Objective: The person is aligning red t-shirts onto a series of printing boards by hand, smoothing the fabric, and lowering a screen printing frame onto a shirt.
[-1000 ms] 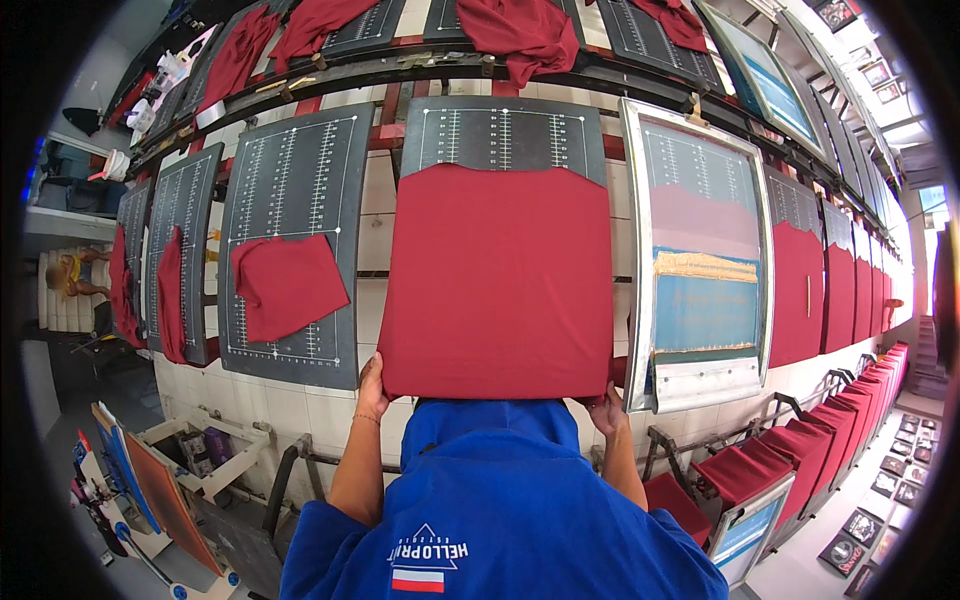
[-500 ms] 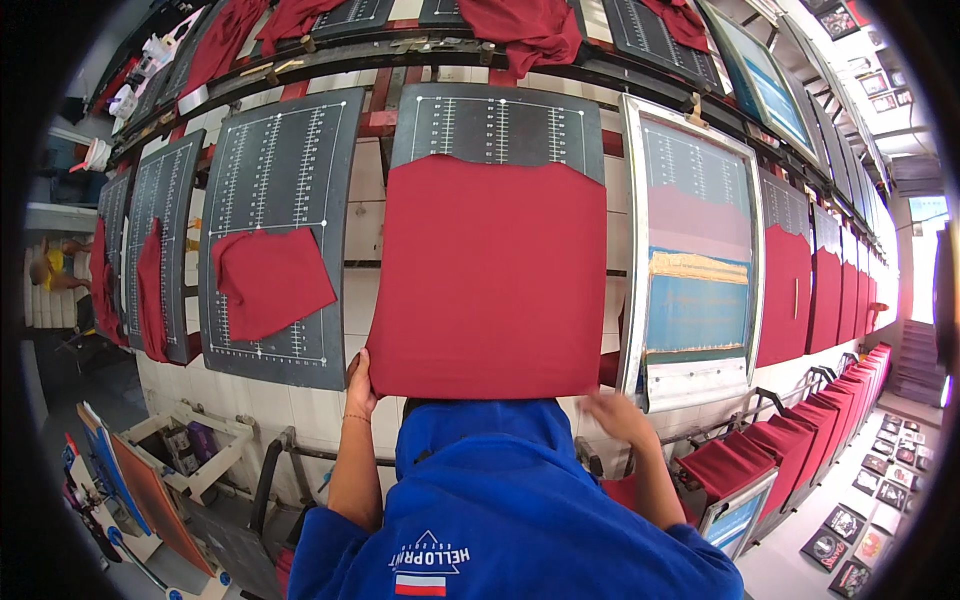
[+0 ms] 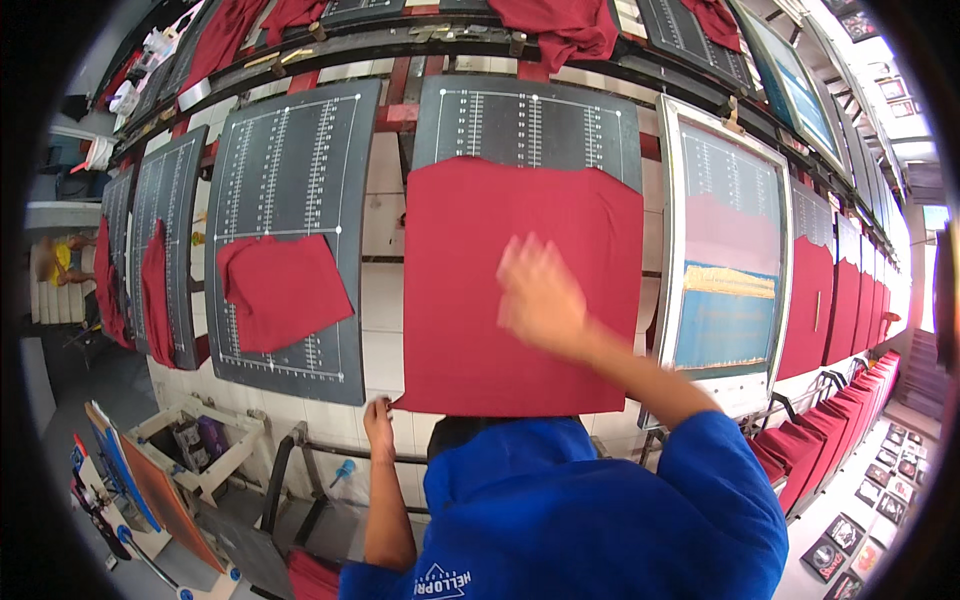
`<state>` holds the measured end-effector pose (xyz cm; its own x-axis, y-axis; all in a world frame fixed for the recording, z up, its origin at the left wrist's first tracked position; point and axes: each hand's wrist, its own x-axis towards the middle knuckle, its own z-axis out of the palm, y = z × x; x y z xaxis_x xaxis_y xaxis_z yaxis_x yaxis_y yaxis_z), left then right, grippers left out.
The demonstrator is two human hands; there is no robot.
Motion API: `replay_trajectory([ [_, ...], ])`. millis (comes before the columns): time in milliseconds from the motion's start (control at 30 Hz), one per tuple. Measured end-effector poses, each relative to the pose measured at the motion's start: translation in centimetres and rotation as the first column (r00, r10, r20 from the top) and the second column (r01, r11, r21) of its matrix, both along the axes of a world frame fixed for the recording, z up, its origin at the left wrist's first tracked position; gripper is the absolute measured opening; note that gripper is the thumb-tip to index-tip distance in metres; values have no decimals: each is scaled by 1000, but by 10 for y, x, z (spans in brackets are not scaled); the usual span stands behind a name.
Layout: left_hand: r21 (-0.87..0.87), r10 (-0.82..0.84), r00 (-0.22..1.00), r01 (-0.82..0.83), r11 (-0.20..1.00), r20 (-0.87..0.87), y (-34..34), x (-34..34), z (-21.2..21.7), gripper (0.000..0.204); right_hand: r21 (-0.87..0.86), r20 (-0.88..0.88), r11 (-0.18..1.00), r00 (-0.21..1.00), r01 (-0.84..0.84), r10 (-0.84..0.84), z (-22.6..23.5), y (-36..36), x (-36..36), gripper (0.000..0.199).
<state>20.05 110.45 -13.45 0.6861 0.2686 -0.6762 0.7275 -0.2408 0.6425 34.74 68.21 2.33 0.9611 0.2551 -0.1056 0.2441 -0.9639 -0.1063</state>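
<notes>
Red cloth (image 3: pixel 465 310) has one corner pinched between left fingers (image 3: pixel 377 413), while outstretched right fingers (image 3: pixel 520 268) blur over it, contact unclear.

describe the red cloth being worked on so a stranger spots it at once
Go up from the blue shirt to the dark board directly before it. The red cloth lies spread there, leaving the board's far end bare. Unlike the neighbouring cloths, it has the right hand over it and the left hand at its near left corner.
</notes>
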Motion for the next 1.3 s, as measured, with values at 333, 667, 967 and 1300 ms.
replay_trajectory([
  [333,-49,-73,990,67,996,-118,-26,-66,19,39,202,126,977,987,71,-98,-29,-38,113,72],
  [667,75,-36,987,48,996,-157,-9,-118,42,36,246,-178,893,888,-377,424,-26,29,-14,74],
  [967,590,-492,840,283,757,228,-91,-44,131,45,302,189,928,968,-220,168,-63,122,76,81],
  [1300,705,-947,305,649,285,103,-182,42,132,75,273,74,848,869,454,-489,-18,-107,84,72],
])
